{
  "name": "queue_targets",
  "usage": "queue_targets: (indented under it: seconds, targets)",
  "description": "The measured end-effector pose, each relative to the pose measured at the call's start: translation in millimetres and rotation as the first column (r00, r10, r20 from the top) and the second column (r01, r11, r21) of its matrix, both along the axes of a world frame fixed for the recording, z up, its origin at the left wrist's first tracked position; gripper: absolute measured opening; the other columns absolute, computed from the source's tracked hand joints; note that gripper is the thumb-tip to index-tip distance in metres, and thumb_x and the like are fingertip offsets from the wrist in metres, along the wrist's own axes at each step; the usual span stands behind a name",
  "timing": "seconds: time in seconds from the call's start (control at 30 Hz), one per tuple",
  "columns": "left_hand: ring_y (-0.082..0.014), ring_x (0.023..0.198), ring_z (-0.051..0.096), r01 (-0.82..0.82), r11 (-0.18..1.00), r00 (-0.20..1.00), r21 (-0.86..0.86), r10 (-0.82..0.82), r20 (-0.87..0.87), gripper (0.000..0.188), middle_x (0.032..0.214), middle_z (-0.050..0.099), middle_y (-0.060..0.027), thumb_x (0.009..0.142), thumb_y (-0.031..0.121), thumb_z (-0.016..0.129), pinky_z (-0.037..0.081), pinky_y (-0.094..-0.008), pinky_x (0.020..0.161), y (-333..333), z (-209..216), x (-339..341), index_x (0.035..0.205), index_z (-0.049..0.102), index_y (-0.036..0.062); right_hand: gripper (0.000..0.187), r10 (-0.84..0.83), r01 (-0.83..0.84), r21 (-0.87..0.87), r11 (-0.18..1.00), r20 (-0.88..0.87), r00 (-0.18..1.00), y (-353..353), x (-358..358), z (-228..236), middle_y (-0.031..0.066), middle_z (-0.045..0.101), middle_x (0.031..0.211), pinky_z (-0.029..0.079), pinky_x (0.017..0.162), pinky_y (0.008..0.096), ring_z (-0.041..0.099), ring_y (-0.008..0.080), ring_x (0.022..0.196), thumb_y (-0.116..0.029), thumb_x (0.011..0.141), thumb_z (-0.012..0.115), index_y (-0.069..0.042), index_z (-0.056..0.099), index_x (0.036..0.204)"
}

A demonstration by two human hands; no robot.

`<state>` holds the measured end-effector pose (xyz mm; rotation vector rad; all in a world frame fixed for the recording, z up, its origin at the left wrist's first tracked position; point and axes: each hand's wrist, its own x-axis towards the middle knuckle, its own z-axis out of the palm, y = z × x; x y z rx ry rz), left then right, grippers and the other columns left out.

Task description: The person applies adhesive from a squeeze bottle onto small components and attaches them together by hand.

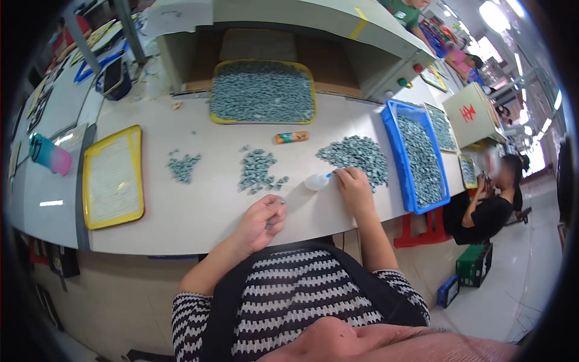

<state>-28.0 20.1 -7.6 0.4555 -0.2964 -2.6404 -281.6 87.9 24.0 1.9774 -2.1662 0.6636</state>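
My left hand (261, 223) is closed above the near part of the table, with a small grey-green piece (282, 202) showing at its fingertips and another bit by the curled fingers. My right hand (356, 188) is pinched at the near edge of a large heap of grey-green pieces (360, 154). Whatever its fingertips hold is hidden. Just left of them is a white squeeze bottle (315, 182), its blue tip close to the fingers; I cannot tell if they touch. Two smaller heaps, a middle one (256, 169) and a left one (183, 168), lie further left.
A yellow-rimmed tray (212, 90) full of pieces stands at the back under a shelf. Left is another yellow-rimmed tray (143, 181) with a white ridged surface. A blue bin (407, 181) of pieces stands right. An orange tube (292, 137) lies mid-table. A person (491, 202) sits right.
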Motion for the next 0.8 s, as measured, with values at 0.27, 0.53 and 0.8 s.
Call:
queue_targets:
  seconds: [0.27, 0.53, 0.8]
  targets:
    - [-0.0073, 0.058, 0.032, -0.028, 0.999, 1.000, 0.022, 0.028, 0.004, 0.007, 0.075, 0.044, -0.0012, 0.094, 0.012, 0.046, 0.025, -0.0181, 0.045, 0.7, 3.9, 3.1, 0.094, 0.048, 0.0055, 0.022, -0.051, 0.141, -0.346, 0.927, 0.257, 0.965, 5.0, 13.3, 22.7, 0.0119, 0.060, 0.091, 0.050, 0.064, 0.0284, 0.060, 0.0211, 0.075, 0.010, 0.071, 0.062, 0.001, 0.064, 0.091]
    - [-0.0061, 0.057, 0.032, 0.004, 0.999, 1.000, -0.042, -0.004, 0.005, 0.010, 0.076, 0.045, -0.0006, 0.094, 0.017, 0.047, 0.026, -0.0175, 0.044, -1.6, -5.9, 1.6, 0.091, 0.047, 0.0072, 0.015, 0.398, -0.235, -0.358, 0.903, 0.495, 0.773, 7.0, 73.2, 23.3, 0.0150, 0.065, 0.086, 0.052, 0.070, 0.0303, 0.064, 0.0235, 0.080, 0.013, 0.075, 0.058, 0.002, 0.060, 0.086]
    - [-0.0058, 0.055, 0.033, -0.009, 0.998, 1.000, -0.055, 0.009, 0.009, 0.010, 0.076, 0.046, -0.0007, 0.093, 0.018, 0.049, 0.026, -0.0171, 0.043, -0.2, -5.0, -0.7, 0.092, 0.046, 0.0084, 0.019, 0.398, -0.265, -0.334, 0.905, 0.441, 0.804, -12.0, 92.9, 7.7, 0.0091, 0.064, 0.082, 0.052, 0.063, 0.0270, 0.063, 0.0201, 0.071, 0.003, 0.067, 0.069, -0.004, 0.065, 0.084]
